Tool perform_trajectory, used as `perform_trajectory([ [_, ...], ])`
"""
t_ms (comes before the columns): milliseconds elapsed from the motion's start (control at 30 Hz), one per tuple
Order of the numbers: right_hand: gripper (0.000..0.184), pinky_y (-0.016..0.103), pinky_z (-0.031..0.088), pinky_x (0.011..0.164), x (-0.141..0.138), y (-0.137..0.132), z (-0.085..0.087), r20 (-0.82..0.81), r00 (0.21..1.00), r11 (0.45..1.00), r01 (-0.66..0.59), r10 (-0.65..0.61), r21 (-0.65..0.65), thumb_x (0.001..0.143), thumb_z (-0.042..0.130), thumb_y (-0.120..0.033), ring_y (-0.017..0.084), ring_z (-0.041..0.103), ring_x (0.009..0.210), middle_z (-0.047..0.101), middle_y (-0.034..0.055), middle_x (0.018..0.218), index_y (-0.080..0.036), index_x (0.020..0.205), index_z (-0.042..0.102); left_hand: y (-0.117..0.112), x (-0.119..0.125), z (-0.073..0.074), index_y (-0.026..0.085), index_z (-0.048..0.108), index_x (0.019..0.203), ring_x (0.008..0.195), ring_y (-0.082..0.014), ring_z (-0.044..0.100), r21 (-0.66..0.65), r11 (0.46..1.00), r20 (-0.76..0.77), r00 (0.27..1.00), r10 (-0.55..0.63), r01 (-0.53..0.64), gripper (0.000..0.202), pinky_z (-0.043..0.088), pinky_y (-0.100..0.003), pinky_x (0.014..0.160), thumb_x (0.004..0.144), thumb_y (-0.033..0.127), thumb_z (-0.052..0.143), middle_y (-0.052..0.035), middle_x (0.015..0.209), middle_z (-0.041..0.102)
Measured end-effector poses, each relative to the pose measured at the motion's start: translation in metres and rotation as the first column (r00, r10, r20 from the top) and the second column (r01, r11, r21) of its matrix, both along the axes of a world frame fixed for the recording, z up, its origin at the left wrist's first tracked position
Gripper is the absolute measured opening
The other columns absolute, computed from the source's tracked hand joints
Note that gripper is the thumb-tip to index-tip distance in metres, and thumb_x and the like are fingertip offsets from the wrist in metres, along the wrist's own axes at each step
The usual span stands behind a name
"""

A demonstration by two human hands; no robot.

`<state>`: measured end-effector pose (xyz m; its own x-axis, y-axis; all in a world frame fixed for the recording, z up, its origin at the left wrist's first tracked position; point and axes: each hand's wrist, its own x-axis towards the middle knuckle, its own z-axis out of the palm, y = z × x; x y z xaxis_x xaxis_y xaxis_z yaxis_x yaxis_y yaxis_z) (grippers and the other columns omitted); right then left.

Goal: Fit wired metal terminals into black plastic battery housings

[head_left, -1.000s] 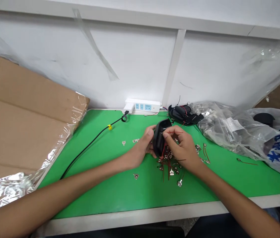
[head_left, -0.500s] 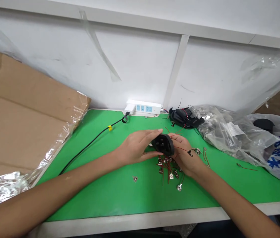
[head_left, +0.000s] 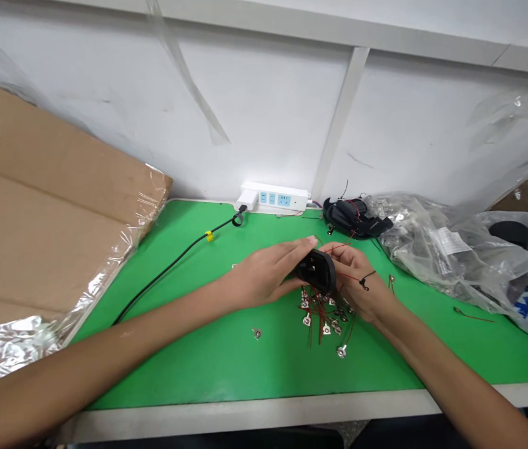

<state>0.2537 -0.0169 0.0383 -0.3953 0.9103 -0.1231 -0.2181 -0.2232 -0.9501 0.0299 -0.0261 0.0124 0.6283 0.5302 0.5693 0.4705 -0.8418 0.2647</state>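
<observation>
A black plastic housing, hollow on the side facing me, is held tilted above the green table. My left hand grips it from the left, thumb and fingers on opposite edges. On the right, my right hand has its fingers curled against the housing's far side, partly hidden by it. Red wires stick out around these fingers, and a small black piece on a wire hangs over the hand. Beneath both hands lies a pile of small metal contacts with red wires. One separate contact lies left of the pile.
A white power strip with a plugged-in black cable sits along the wall. Black plastic parts and clear plastic bags occupy the right back. Cardboard leans in at the left. A loose wire lies at right.
The view has shifted slightly. The housing has turned a little in my hands and shows its hollow side at a different angle. Both hands keep hold of it.
</observation>
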Motion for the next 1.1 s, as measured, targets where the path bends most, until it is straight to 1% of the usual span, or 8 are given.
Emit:
perform_trajectory([
  [300,0.044,0.024,0.037,0.054,0.002,0.001,-0.001,-0.001,0.999,0.999,-0.039,0.039,0.035,0.07,0.096,-0.053,0.011,0.047,0.063,0.06,-0.0013,0.074,-0.019,0.078,0.069,-0.003,0.0,0.002,0.024,0.018,0.17,0.146,-0.0334,0.057,-0.066,0.998,0.008,1.0,0.0,0.001,0.079,0.057,-0.052,0.115,0.105,0.03,0.063,-0.021,0.16,0.053],
  [433,0.04,0.026,0.037,0.055,0.003,0.002,0.002,0.119,0.992,0.988,-0.048,0.031,0.147,0.079,0.09,-0.054,0.013,0.048,0.063,0.061,-0.0009,0.075,-0.02,0.081,0.068,-0.004,0.003,-0.003,0.023,0.022,0.167,0.144,-0.0357,0.058,-0.197,0.98,0.081,0.996,0.033,-0.017,0.081,0.057,-0.056,0.114,0.101,0.029,0.068,-0.0206,0.159,0.054],
  [500,0.034,0.028,0.038,0.056,0.003,-0.001,0.002,0.227,0.974,0.963,-0.034,-0.028,0.267,0.087,0.083,-0.053,0.014,0.05,0.063,0.062,0.0001,0.075,-0.022,0.084,0.07,-0.003,0.004,-0.009,0.025,0.022,0.165,0.146,-0.0369,0.056,-0.239,0.971,0.149,0.988,0.03,0.007,0.082,0.056,-0.06,0.114,0.097,0.023,0.069,-0.0206,0.163,0.05],
  [600,0.022,0.031,0.041,0.061,0.0,-0.009,0.002,0.339,0.928,0.888,-0.018,-0.156,0.459,0.097,0.073,-0.045,0.018,0.056,0.068,0.068,0.0023,0.079,-0.024,0.091,0.073,-0.001,0.003,-0.018,0.031,0.026,0.162,0.155,-0.0362,0.044,-0.212,0.972,0.266,0.963,-0.046,0.105,0.085,0.054,-0.064,0.116,0.091,0.012,0.069,-0.019,0.171,0.037],
  [667,0.014,0.032,0.043,0.066,-0.003,-0.016,0.002,0.353,0.907,0.822,-0.012,-0.231,0.569,0.099,0.07,-0.039,0.02,0.06,0.074,0.072,0.0031,0.085,-0.026,0.096,0.076,0.001,0.002,-0.021,0.034,0.03,0.159,0.159,-0.0347,0.039,-0.183,0.971,0.328,0.94,-0.088,0.154,0.086,0.053,-0.065,0.117,0.088,0.01,0.072,-0.0168,0.173,0.033],
  [733,0.012,0.033,0.044,0.069,-0.006,-0.021,0.002,0.342,0.9,0.783,-0.001,-0.271,0.622,0.101,0.069,-0.036,0.02,0.061,0.075,0.073,0.0029,0.087,-0.027,0.098,0.076,0.002,0.001,-0.022,0.035,0.032,0.158,0.159,-0.0335,0.039,-0.148,0.975,0.363,0.926,-0.101,0.164,0.087,0.05,-0.065,0.12,0.087,0.012,0.076,-0.0148,0.173,0.034],
  [933,0.018,0.032,0.043,0.065,-0.011,-0.023,-0.003,0.293,0.912,0.835,0.086,-0.285,0.544,0.102,0.067,-0.041,0.018,0.058,0.073,0.07,0.0028,0.089,-0.026,0.095,0.073,0.003,0.003,-0.017,0.035,0.035,0.157,0.157,-0.0335,0.042,-0.071,0.992,0.341,0.937,-0.078,0.108,0.082,0.044,-0.069,0.123,0.089,0.011,0.072,-0.0135,0.168,0.043],
  [1100,0.025,0.03,0.041,0.062,-0.009,-0.021,0.001,0.188,0.958,0.904,0.124,-0.216,0.41,0.096,0.074,-0.045,0.016,0.053,0.07,0.063,0.0009,0.08,-0.024,0.082,0.07,0.002,0.005,-0.013,0.029,0.036,0.159,0.156,-0.0314,0.044,-0.039,0.991,0.314,0.943,-0.11,0.128,0.078,0.045,-0.061,0.124,0.092,0.012,0.071,-0.0182,0.163,0.049],
])
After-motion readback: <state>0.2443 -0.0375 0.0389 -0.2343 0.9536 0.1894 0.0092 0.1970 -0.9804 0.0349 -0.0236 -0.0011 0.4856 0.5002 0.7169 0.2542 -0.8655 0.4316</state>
